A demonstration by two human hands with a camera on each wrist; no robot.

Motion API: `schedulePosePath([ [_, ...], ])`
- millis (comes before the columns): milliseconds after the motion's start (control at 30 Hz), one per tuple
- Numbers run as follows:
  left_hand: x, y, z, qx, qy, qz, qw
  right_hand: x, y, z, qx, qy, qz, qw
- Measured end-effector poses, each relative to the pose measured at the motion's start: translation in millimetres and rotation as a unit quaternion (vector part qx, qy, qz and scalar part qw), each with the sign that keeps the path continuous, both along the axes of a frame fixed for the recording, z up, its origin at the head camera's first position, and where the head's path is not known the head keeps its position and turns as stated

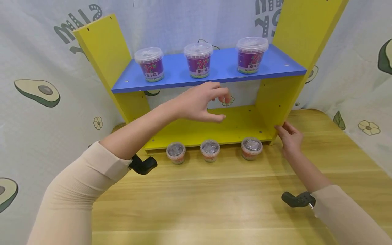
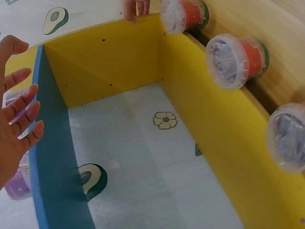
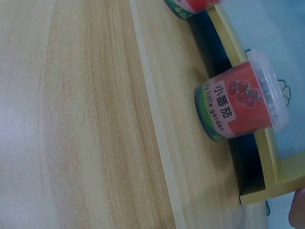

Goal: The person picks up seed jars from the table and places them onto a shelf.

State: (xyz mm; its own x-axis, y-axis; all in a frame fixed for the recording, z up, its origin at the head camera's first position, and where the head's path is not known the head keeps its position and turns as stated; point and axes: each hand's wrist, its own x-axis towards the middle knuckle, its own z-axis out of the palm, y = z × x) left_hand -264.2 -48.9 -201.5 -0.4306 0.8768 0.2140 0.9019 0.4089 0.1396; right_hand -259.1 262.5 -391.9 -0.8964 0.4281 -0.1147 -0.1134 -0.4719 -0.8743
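My left hand [image 1: 203,102] is raised in front of the blue shelf board [image 1: 171,84], fingers loosely bent and apart, holding nothing. On that board stand three lidded purple plant cups: left [image 1: 152,68], middle [image 1: 199,64] and right [image 1: 249,59]. At the lower right, my right hand [image 1: 292,137] grips the front edge of the yellow side panel [image 1: 281,98], thumb at the edge and fingers outside. Three red cups with clear lids, left [image 1: 176,153], middle [image 1: 210,150] and right [image 1: 251,148], line the table before the shelf. The right wrist view shows a tomato label on one red cup [image 3: 238,102].
The yellow bottom board [image 1: 232,124] of the shelf unit lies behind the red cups. Under it is a wood-grain table [image 1: 196,200]. A pale curtain [image 1: 39,129] with avocado prints hangs behind and at both sides. Dark wrist mounts [image 1: 144,165] stick out from the sleeves.
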Motion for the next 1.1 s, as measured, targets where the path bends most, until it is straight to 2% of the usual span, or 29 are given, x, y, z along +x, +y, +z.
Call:
schedulePosePath([
  [167,-1.2,-9.5,-17.5,-0.018,0.003,0.026,0.9995,-0.7,0,-0.9,0.001,0.0,-0.001,1.0],
  [533,-3.4,-28.8,-51.5,-0.028,-0.01,0.052,0.9982,-1.8,2,-2.5,0.012,-0.017,-0.001,0.9998],
  [767,-1.5,-41.1,-66.3,-0.033,-0.023,0.068,0.9969,-2.9,3,-0.2,0.01,-0.027,-0.002,0.9996],
  [1100,0.4,-51.3,-87.2,-0.04,-0.027,0.091,0.9947,-0.4,4,-1.7,-0.008,-0.009,0.014,0.9998],
])
